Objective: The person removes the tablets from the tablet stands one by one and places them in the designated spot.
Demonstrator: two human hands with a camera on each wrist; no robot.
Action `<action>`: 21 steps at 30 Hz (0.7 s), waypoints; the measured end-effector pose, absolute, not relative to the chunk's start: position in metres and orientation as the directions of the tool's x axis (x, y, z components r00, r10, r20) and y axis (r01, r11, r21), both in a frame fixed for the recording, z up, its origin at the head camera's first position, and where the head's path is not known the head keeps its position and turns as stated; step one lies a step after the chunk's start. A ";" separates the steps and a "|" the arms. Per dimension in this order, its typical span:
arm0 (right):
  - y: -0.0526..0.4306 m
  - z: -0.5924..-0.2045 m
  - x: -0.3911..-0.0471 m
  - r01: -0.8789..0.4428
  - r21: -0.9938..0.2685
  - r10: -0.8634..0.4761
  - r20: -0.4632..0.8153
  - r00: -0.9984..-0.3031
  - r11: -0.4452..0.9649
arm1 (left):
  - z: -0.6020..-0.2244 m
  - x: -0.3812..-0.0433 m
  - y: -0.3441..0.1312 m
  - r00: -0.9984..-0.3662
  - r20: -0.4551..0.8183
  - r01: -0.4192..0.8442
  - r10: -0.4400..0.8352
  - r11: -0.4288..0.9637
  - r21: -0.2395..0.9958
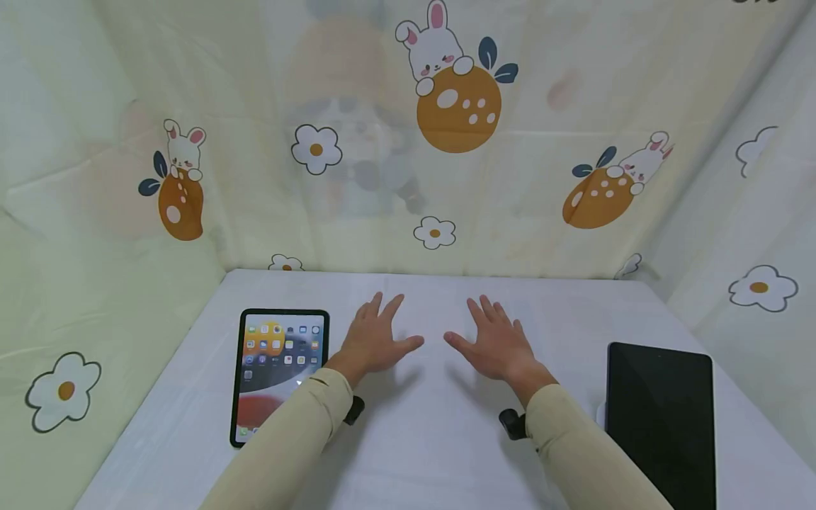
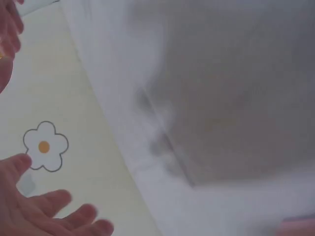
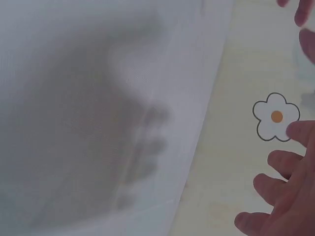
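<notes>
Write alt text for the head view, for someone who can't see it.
A person's left hand and right hand are held out, empty, over a white table. On the left lies a lit tablet showing app icons, partly hidden by a beige sleeve; on the right, a dark-screened tablet. Behind is a cloth printed with rabbits and flowers.

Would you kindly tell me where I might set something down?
Bare table lies between the left sleeve and right sleeve, and between the right hand and the dark tablet. Crowded: the left, where the left sleeve partly hides the lit tablet.
</notes>
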State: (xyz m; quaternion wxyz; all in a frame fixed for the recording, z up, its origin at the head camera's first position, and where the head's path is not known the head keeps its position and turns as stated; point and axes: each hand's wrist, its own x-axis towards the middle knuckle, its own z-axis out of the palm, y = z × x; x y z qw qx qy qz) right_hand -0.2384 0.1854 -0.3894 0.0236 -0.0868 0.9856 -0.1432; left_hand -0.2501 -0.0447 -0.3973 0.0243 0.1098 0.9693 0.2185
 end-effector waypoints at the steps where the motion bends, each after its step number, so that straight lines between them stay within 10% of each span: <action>1: 0.185 -0.389 -0.238 -0.168 -0.304 -0.180 -0.013 -0.984 0.938 | -0.397 -0.250 -0.044 -0.975 0.003 0.197 0.223 0.856 0.479; 21: 0.176 -0.391 -0.211 -0.235 -0.681 -0.178 0.154 -0.972 0.694 | -0.381 -0.214 -0.050 -0.957 0.016 0.183 0.288 0.565 0.804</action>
